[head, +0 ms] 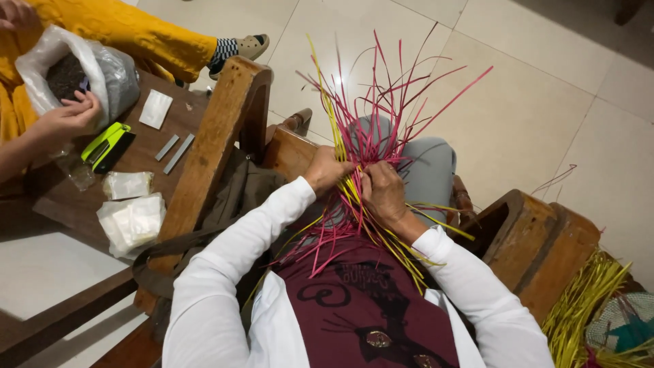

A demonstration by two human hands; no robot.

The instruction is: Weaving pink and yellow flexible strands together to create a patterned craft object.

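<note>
A bundle of thin pink and yellow strips [371, 116] fans out above my lap, its loose ends reaching toward the tiled floor. My left hand [327, 170] grips the bundle from the left at its waist. My right hand [385, 194] closes on the same strips just beside it, fingers pinching a few yellow ones. More strip ends [340, 235] trail down over my dark red top. I sit in a wooden chair, with white sleeves on both arms.
Left of me stands a wooden table [197, 146] with a green stapler [105, 144], staple strips [175, 151] and small white packets [133, 219]. Another person in yellow holds a plastic bag [102, 71] there. A pile of yellow strips [582, 307] lies at lower right.
</note>
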